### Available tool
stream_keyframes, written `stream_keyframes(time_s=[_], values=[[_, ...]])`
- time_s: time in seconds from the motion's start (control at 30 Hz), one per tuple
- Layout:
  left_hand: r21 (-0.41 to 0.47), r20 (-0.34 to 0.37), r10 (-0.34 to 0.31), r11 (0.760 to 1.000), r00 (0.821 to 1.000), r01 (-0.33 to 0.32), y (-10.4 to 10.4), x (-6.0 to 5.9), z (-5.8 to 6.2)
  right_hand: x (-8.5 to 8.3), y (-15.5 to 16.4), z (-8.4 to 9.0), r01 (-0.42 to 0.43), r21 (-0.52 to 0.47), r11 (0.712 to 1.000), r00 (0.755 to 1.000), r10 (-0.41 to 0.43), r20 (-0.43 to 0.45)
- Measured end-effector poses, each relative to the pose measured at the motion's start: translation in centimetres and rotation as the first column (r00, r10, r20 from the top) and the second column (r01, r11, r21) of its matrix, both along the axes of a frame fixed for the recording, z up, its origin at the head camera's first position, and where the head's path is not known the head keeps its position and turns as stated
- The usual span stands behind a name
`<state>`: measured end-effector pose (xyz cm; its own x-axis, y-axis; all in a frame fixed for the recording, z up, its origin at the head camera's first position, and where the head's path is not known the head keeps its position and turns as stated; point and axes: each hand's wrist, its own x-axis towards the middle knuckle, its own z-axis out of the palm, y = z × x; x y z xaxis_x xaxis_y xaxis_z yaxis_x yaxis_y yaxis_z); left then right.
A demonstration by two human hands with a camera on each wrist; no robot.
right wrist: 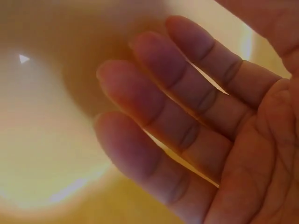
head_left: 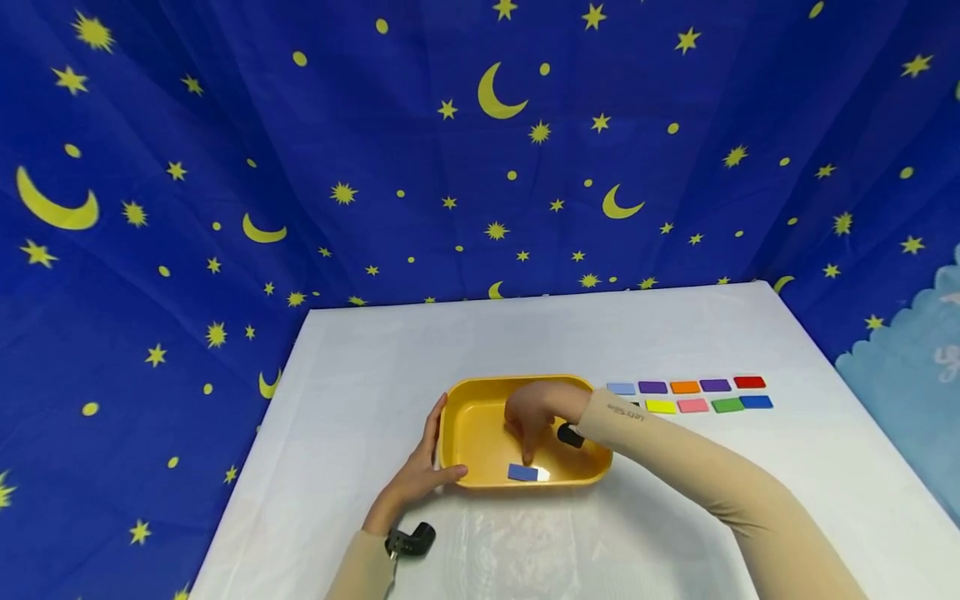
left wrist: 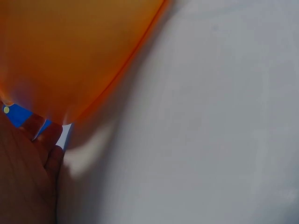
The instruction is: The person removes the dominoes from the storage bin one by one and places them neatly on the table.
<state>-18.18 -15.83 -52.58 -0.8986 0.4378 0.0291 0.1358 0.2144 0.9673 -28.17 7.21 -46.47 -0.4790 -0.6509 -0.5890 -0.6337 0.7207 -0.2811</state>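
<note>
A yellow plastic tub [head_left: 480, 385] sits on the white table. My left hand [head_left: 420, 471] grips its left end, thumb over the near rim and fingers along the outer wall; the left wrist view shows those fingers [left wrist: 49, 135] against the tub's underside. Inside the tub, my right hand [head_left: 536, 412] reaches down with a digit pointing at a small blue tile [head_left: 522, 472] on the floor near the front wall. In the right wrist view the four fingers [right wrist: 135, 93] are spread loosely, nothing in the palm. The tub's right part is hidden under the right forearm.
To the tub's right, small coloured tiles lie in two rows, among them a red tile [head_left: 749, 382], an orange tile [head_left: 685, 387], a yellow tile [head_left: 660, 407] and a green tile [head_left: 727, 405]. The right sleeve [head_left: 675, 467] passes close to them. A blue star-patterned curtain [head_left: 420, 233] hangs behind the table.
</note>
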Motion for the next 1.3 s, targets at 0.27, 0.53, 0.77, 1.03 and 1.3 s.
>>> stream_keyframes(time_s=[0.27, 0.53, 0.77, 1.03, 1.3], values=[[-0.001, -0.008, -0.005, 1.000, 1.000, 0.005, 0.0, 0.0, 0.1, 0.3, -1.1, -1.3, -0.038, 0.010, 0.999, 0.999, 0.038, 0.015], [0.013, -0.026, -0.006, 1.000, 1.000, 0.006, 0.0, -0.1, -0.1, -0.1, -0.7, -1.7, 0.058, -0.086, 0.995, 0.996, -0.051, 0.076], [0.011, -0.011, -0.001, 1.000, 1.000, 0.001, -0.1, -0.1, 0.0, -0.5, -0.2, -1.6, 0.138, -0.104, 0.985, 0.990, -0.135, 0.040], [-0.001, 0.004, 0.009, 1.000, 1.000, -0.009, 0.1, 0.1, 0.1, -0.7, -0.7, -1.5, 0.051, -0.243, 0.969, 0.989, -0.016, 0.145], [0.001, -0.008, 0.005, 1.000, 1.000, -0.005, 0.0, 0.3, 0.2, -0.3, -1.1, -2.1, 0.035, -0.253, 0.967, 0.986, 0.008, 0.167]])
